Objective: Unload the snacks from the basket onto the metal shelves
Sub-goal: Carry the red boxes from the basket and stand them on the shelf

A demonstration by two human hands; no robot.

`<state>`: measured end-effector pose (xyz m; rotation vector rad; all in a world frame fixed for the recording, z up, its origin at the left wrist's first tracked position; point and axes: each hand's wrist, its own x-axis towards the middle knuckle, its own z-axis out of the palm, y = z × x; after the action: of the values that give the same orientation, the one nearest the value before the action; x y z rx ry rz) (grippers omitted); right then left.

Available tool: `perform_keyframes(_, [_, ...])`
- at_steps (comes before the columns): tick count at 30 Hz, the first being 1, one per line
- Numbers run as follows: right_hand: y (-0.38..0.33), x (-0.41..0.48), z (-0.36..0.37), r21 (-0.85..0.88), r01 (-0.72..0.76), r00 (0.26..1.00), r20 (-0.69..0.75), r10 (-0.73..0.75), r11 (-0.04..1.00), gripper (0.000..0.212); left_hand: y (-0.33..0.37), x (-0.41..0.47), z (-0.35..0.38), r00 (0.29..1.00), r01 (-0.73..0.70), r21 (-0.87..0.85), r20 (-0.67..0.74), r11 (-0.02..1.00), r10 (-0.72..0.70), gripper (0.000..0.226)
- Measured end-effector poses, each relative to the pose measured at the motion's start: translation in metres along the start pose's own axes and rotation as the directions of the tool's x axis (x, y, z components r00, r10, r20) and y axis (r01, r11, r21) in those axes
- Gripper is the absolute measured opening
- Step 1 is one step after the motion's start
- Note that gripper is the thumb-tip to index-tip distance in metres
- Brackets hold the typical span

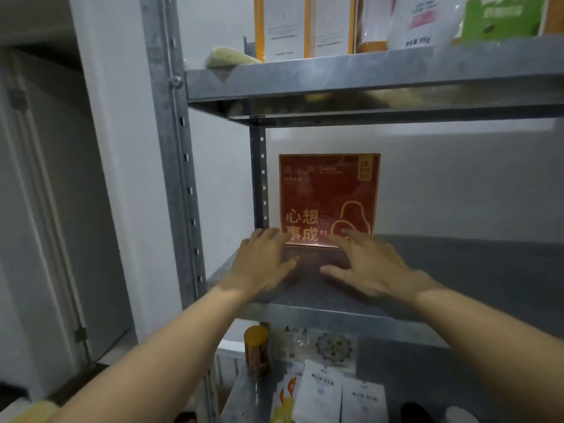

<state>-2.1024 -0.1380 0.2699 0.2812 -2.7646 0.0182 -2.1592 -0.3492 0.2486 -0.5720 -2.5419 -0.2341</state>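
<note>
Reaching left hand (262, 259): stretching palm-down over the middle shelf (473, 270), grip open, fingers straight and spread, fingertips meeting the lower left corner of the red box (329, 190), holding nothing.
Right hand (370, 264): stretching palm-down just beside the left one, grip likewise open, fingers spread, fingertips lying against the lower right part of the box front; blurring a little, so not telling how firmly.
Red box: standing upright at the back of the middle shelf, facing forward, showing gold characters and a gourd-like outline, sitting just beside the rear post (259, 178) and close to the white wall (457, 178).
Middle shelf: carrying the box at its left rear part, both forearms crossing its front edge.
Front post (171, 148): rising at the left, perforated, bolting to the upper shelf (335, 83).
Upper shelf: carrying two orange-edged white boxes (283, 25) standing side by side, a white pouch (415, 22) and a green packet (503, 19) to their right, and a pale green bundle (229, 58) lying at the left end.
Lower shelf (427, 377): carrying a jar with an orange lid (256, 349) standing upright, white sachets (320, 389) lying flat near it, and a packet with a round pattern (334, 346) behind them.
Door (45, 209): standing well apart at the far left.
</note>
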Motion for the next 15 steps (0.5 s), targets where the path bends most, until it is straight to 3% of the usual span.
perform_keyframes(8, [-0.039,-0.058,-0.008,0.169,0.141,0.988,-0.084,-0.128,0.975,0.073,0.015,-0.103,-0.058,0.985,0.170,0.135,0.004,0.976,-0.172,0.060])
perform_keyframes(15, [-0.122,-0.100,0.003,0.122,0.286,0.953,-0.137,-0.269,0.950,0.084,-0.008,-0.219,-0.098,0.939,0.342,0.311,-0.073,0.887,-0.336,0.066])
